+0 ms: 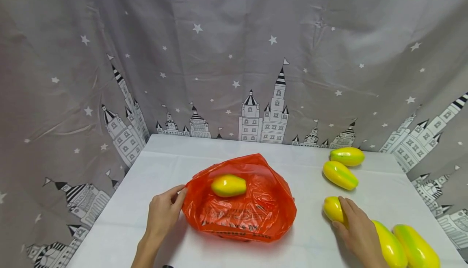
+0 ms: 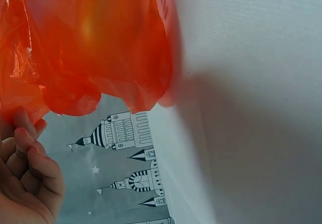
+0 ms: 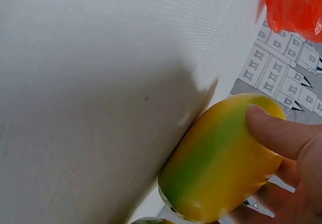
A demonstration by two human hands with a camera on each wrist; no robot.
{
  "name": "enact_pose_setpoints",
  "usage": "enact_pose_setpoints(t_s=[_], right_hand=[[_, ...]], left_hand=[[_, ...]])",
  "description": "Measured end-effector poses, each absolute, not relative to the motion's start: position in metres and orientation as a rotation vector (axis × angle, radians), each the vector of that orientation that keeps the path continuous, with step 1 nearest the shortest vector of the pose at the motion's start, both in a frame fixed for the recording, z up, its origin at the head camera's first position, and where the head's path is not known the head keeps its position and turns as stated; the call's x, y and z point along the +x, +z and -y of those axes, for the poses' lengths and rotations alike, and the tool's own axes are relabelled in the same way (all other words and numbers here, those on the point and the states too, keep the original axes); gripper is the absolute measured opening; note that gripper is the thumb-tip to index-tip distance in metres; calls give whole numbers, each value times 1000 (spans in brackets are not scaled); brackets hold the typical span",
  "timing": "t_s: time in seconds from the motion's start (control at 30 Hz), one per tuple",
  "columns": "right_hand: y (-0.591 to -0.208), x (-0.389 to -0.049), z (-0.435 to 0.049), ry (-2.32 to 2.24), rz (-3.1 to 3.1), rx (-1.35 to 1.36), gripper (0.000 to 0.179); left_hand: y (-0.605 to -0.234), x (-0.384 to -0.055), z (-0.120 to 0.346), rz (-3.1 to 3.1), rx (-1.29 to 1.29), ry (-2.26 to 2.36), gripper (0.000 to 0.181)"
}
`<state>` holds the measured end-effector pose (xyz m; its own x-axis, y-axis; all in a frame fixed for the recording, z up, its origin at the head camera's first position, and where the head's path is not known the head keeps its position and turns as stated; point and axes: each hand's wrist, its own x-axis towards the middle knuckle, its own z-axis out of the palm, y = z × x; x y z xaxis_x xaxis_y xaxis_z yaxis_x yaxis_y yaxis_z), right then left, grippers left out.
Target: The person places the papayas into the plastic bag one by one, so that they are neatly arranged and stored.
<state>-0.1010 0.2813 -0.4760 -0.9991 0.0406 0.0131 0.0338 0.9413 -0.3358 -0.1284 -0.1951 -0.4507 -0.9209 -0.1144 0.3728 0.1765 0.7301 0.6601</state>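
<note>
A red plastic bag (image 1: 252, 223) lies with its mouth spread on the white table, and one yellow papaya (image 1: 228, 185) sits inside it. At the bag's left edge my left hand (image 1: 165, 211) pinches the rim between thumb and fingers; the left wrist view shows the fingertips (image 2: 30, 126) at the thin film. My right hand (image 1: 356, 227) grips another papaya (image 3: 221, 158), yellow with a green stripe, to the right of the bag. Its thumb lies over one side and the fingers wrap the other, with the fruit close against the tabletop.
Two papayas, one farther back (image 1: 347, 156) and one nearer (image 1: 340, 175), lie at the table's back right. Two more, a left one (image 1: 389, 245) and a right one (image 1: 417, 247), lie beside my right wrist. A grey castle-print curtain (image 1: 219, 56) hangs behind the table (image 1: 161, 154).
</note>
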Motion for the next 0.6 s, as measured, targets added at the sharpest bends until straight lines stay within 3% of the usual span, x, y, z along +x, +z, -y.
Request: enact_pose_setpoints(t_s=[0.6], right_hand=[[-470,-94,-282,737,3094,-121,80]], left_hand=[[-452,-129,196,2519,-42,-1047,20]])
